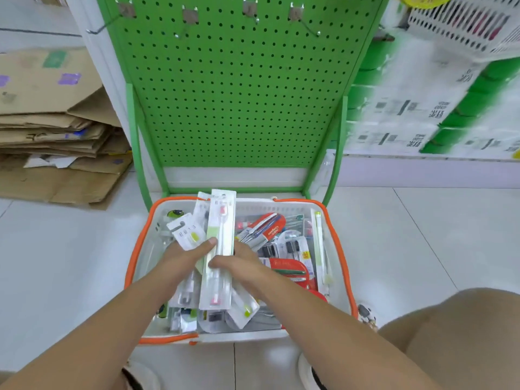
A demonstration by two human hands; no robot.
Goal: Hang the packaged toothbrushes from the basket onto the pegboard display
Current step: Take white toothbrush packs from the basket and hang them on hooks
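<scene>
A white basket with an orange rim (334, 237) stands on the floor, full of packaged toothbrushes. A long clear pack with a pink-headed toothbrush (219, 249) is held upright over it. My left hand (187, 256) grips this pack from the left, thumb on its front, together with a shorter pack with a yellow mark (187, 233). My right hand (239, 261) grips the long pack from the right. Behind the basket rises the green pegboard (233, 88), with several bare metal hooks (306, 22) along its top.
Flattened cardboard boxes (53, 122) are stacked on the floor at the left. White and green cartons (422, 108) line the right side, and a white plastic crate (467, 23) sits above them. My knee (455, 339) is at the lower right.
</scene>
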